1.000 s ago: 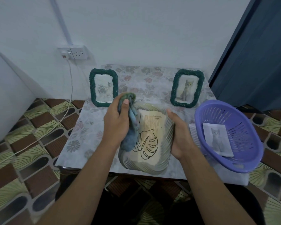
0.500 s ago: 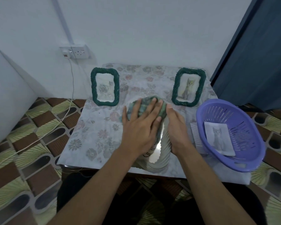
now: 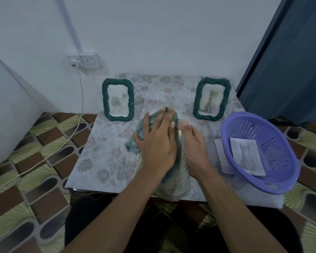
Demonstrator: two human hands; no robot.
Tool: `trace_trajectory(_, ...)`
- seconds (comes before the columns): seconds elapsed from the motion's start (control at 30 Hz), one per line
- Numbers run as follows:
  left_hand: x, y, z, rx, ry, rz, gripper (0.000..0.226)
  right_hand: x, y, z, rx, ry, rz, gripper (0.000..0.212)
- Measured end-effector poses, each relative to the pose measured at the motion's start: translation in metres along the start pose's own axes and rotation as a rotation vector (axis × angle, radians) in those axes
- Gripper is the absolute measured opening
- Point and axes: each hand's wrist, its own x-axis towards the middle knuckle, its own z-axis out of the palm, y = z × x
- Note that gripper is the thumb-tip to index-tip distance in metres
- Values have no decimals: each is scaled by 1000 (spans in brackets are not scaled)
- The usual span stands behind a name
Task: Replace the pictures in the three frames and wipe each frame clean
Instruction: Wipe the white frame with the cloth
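1. Since a second ago, ribbed frame [image 3: 181, 181] turns edge-on at table's [image 3: 102, 161] near edge; left hand [image 3: 156, 143], fingers straight, together, presses cloth [image 3: 135, 145] on it.
2. Right hand [image 3: 195, 148] grips right rim; fingers hidden.
3. Judged stiff, light, breakable: hold by rims.

The rag [image 3: 133, 145] is fuzzy cloth; the ribbed frame [image 3: 182, 179] looks glossy. The rose frame [image 3: 118, 100] and cat frame [image 3: 212, 99] are wound in rough green cord. The basket [image 3: 261, 185] is smooth plastic.
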Motion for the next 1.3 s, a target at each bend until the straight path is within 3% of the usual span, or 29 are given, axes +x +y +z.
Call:
trace_trajectory(0.13,-12,-5,4,63,-21,190,51,-1,2,0,44,14,32,31)
trace_trajectory(0.2,-3,-14,4,75,-16,205,49,-1,1,0,34,5,28,30)
trace_trajectory(0.37,29,-30,5,-19,-5,84,60,-3,-6,0,-22,5,-33,36)
trace_trajectory(0.47,36,-28,-1,-150,97,-56,55,-5,-8,5,-124,1,-77,69)
trace_trajectory(0.53,35,-21,-2,-180,117,-117,50,-5,-8,8,-153,-3,-99,78)
trace_trajectory(0.73,11,8,9,-88,88,-42,52,-2,-4,3,-97,5,-71,33)
trace_trajectory(0.87,23,-11,9,-93,51,30,55,-5,-5,2,-91,0,-65,35)
trace_trajectory(1.03,43,-26,-1,-178,29,-28,45,-10,-7,4,-167,-15,-75,67)
trace_trajectory(1.3,35,-22,-1,-157,72,-230,42,-10,2,2,-166,-58,-78,40)
